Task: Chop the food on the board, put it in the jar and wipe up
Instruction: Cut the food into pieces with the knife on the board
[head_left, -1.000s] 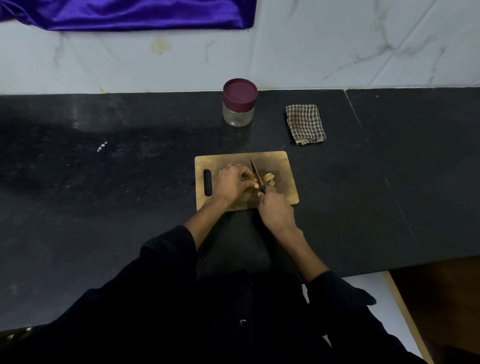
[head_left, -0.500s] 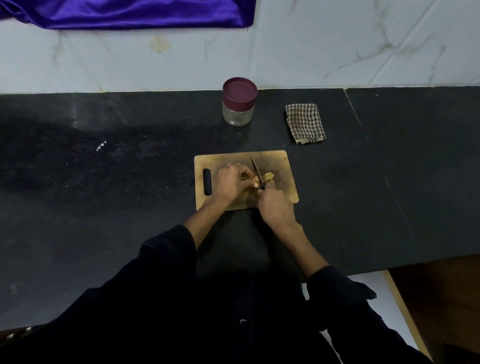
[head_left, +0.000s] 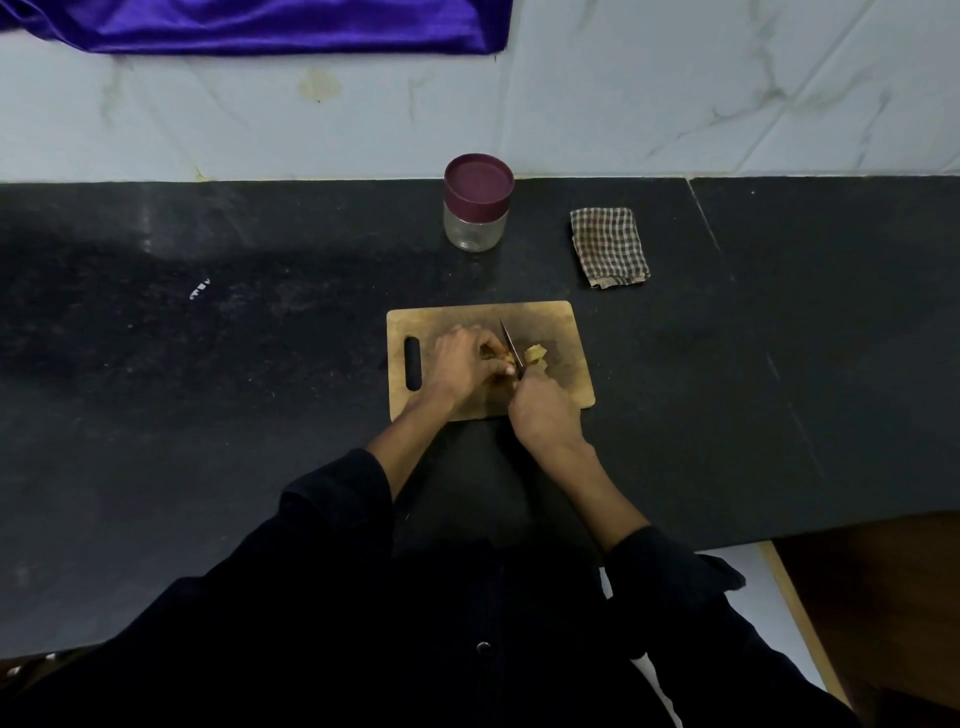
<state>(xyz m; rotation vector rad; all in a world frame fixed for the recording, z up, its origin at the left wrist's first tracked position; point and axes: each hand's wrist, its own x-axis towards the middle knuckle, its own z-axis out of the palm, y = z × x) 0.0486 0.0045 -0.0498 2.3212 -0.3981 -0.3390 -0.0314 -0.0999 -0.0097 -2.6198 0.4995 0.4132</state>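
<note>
A wooden cutting board (head_left: 566, 325) lies on the black counter in front of me. My left hand (head_left: 465, 364) curls over a piece of yellowish food on the board, mostly hiding it. My right hand (head_left: 543, 415) grips the handle of a knife (head_left: 509, 345), whose blade stands just right of my left fingertips. Cut yellowish food pieces (head_left: 535, 356) lie to the right of the blade. A glass jar (head_left: 475, 231) with a maroon lid on it stands behind the board. A checked cloth (head_left: 609, 247), folded, lies to the right of the jar.
The black counter (head_left: 208, 364) runs left and right, with a seam at the right. A marble wall with a purple cloth (head_left: 260, 26) hanging on it stands behind. The counter's front edge and a wooden strip (head_left: 800, 613) lie at lower right.
The knife and both hands stay at the same spot on the board, shifting only slightly. The jar and the cloth have not moved.
</note>
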